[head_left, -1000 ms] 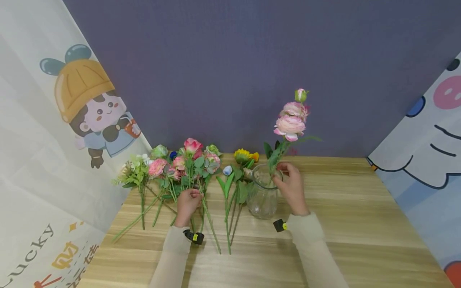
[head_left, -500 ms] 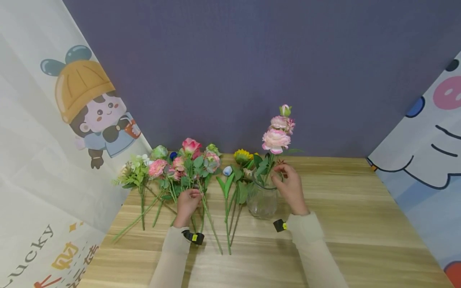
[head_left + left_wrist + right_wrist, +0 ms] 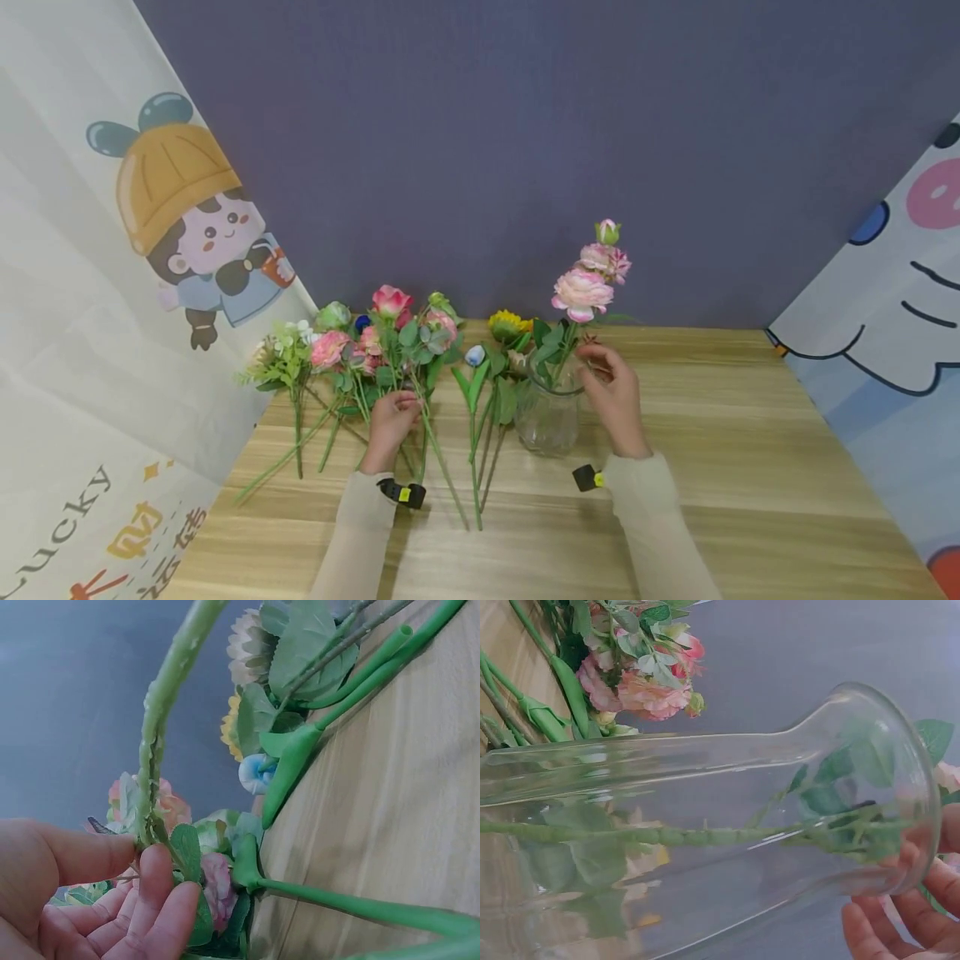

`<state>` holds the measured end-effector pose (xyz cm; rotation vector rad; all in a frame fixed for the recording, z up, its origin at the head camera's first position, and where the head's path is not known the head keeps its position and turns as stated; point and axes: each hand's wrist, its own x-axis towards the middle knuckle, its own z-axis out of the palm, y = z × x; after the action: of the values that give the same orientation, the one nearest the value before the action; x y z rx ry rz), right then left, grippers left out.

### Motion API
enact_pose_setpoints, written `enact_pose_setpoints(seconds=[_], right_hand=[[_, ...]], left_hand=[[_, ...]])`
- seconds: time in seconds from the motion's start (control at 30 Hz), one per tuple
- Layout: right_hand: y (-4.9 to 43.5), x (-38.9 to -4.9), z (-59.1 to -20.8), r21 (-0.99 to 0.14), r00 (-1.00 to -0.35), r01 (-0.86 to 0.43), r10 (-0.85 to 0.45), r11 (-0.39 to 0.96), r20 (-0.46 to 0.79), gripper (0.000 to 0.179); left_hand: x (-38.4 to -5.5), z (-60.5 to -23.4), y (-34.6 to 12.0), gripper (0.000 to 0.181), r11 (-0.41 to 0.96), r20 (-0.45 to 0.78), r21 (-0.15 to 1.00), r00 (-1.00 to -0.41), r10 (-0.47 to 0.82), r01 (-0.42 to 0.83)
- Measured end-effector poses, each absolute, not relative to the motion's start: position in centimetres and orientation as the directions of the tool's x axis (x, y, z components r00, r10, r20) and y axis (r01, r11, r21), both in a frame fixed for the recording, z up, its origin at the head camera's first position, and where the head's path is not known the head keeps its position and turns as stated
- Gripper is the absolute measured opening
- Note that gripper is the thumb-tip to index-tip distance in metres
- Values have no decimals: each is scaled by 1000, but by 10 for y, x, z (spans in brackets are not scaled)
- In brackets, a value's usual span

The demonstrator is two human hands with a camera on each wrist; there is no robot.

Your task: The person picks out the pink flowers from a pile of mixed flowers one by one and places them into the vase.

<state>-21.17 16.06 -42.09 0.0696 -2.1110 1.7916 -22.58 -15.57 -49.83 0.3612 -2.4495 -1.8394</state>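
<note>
A clear glass vase point(image 3: 547, 421) stands upright on the table, its wide body and flared rim showing in the right wrist view. The pink artificial flower point(image 3: 582, 293) leans in it; its green stem point(image 3: 682, 836) runs down inside the glass. At the rim, my right hand point(image 3: 613, 396) has loosely bent fingers beside the leaves, and no stem shows in its grip. Farther left, my left hand point(image 3: 392, 429) pinches the green stem point(image 3: 161, 712) of an artificial flower between thumb and fingers. That flower's head mixes with the other blooms, so which one it is stays unclear.
Several artificial flowers lie left of the vase, among them a pink rose point(image 3: 393, 303), a white-flowered spray point(image 3: 288, 346), a blue-white tulip point(image 3: 475, 356) and a sunflower point(image 3: 508, 326). A dark backdrop point(image 3: 525, 150) rises behind the wooden table point(image 3: 750, 467).
The pink flower has gone down into the vase, then tilted slightly right. My right hand has loosened from its stem and shifted a little right. The left hand stays nearly still, pinching its stem.
</note>
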Motion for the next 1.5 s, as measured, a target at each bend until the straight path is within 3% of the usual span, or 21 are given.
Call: enact_pose_setpoints(seconds=[0.77, 1.17, 1.5], right_hand=[[171, -207, -439, -968, -918, -235, 308, 86, 250, 25], [173, -206, -452, -975, -934, -220, 285, 13, 215, 25], [173, -202, -454, -979, -938, -204, 292, -28, 187, 24]], left_hand=[[-227, -487, -152, 29, 171, -86, 979, -983, -164, -114], [-227, -483, -150, 28, 150, -82, 983, -986, -143, -104], [-227, -472, -147, 29, 145, -9, 989, -992, -128, -28]])
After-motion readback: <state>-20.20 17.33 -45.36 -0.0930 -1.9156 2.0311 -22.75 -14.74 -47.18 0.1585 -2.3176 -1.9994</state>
